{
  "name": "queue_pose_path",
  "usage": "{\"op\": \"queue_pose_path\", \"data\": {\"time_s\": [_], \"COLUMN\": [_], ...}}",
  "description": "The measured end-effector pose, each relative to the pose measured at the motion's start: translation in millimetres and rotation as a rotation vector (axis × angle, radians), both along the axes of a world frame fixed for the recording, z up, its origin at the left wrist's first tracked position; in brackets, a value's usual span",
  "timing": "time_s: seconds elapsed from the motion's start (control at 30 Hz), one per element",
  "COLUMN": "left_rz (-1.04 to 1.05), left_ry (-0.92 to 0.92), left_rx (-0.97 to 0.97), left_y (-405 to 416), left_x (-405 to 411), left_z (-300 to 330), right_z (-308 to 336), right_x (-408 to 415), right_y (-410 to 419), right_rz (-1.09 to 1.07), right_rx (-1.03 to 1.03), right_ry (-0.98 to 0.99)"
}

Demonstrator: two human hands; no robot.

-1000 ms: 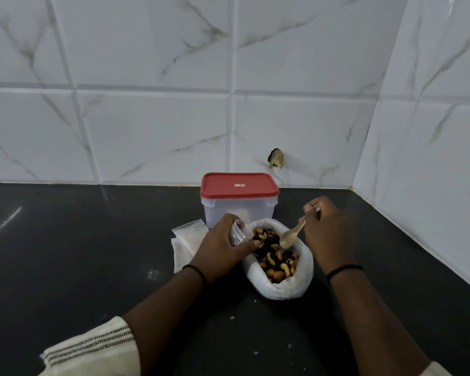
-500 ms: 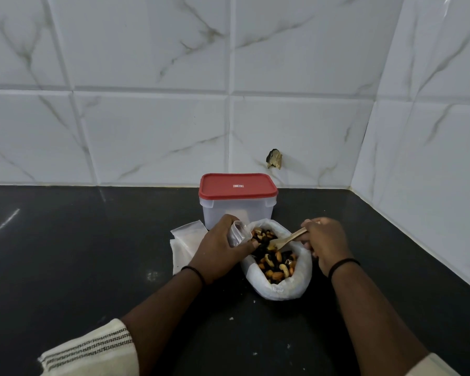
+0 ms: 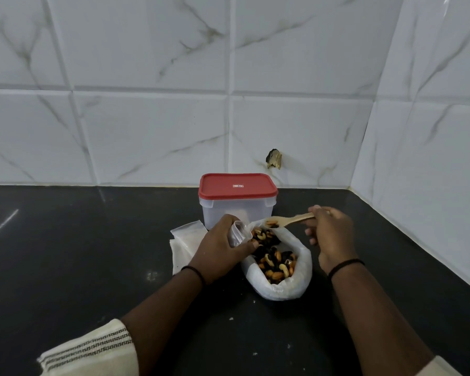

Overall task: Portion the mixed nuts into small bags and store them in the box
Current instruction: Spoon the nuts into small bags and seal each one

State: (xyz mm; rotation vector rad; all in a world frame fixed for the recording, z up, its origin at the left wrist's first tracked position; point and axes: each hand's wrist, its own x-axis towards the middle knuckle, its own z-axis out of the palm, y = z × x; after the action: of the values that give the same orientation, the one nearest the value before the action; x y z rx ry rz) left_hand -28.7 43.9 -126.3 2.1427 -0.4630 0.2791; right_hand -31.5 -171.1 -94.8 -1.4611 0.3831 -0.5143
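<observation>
Here, left hand (image 3: 219, 251) pinching crinkly clear small bag (image 3: 238, 234), right hand (image 3: 331, 234) gripping wooden spoon (image 3: 288, 221) heaped with nuts.

We've got bare forearms, a thin black band (image 3: 193, 270) on each wrist, and cream sleeves (image 3: 90, 348) with dark woven stripes pushed up.

You are standing in a home kitchen, at an inner corner of a polished black stone worktop (image 3: 65, 253) backed by glossy white marble-look wall tiles (image 3: 152, 137). A plastic food box (image 3: 238, 204) with a red lid (image 3: 238, 185) and an open bag of mixed nuts (image 3: 277, 264) sit on it.
</observation>
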Motion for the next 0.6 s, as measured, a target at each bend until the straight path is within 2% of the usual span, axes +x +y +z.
{"op": "queue_pose_path", "data": {"time_s": [0.13, 0.3, 0.37, 0.5, 0.6], "left_rz": [-0.013, -0.008, -0.007, -0.001, 0.001], "left_ry": [0.011, 0.005, -0.007, -0.009, -0.006], "left_rx": [-0.021, -0.058, -0.065, -0.065, -0.064], "left_y": [0.2, 0.3, 0.1, 0.4, 0.3], "left_x": [1.0, 1.9, 1.8, 2.0, 2.0], "left_z": [-0.4, -2.3, -2.1, -2.6, -2.7], "right_z": [11.3, 19.7, 20.4, 19.3, 18.4], "right_x": [-13.4, -27.2, -27.0, -24.9, -22.6], "right_y": [19.7, 32.4, 31.0, 27.8, 24.2], "right_rz": [0.134, 0.569, 0.658, 0.643, 0.427], "right_rx": [-0.068, -0.288, -0.343, -0.261, -0.201], "right_ry": [-0.135, -0.309, -0.347, -0.356, -0.322]}}
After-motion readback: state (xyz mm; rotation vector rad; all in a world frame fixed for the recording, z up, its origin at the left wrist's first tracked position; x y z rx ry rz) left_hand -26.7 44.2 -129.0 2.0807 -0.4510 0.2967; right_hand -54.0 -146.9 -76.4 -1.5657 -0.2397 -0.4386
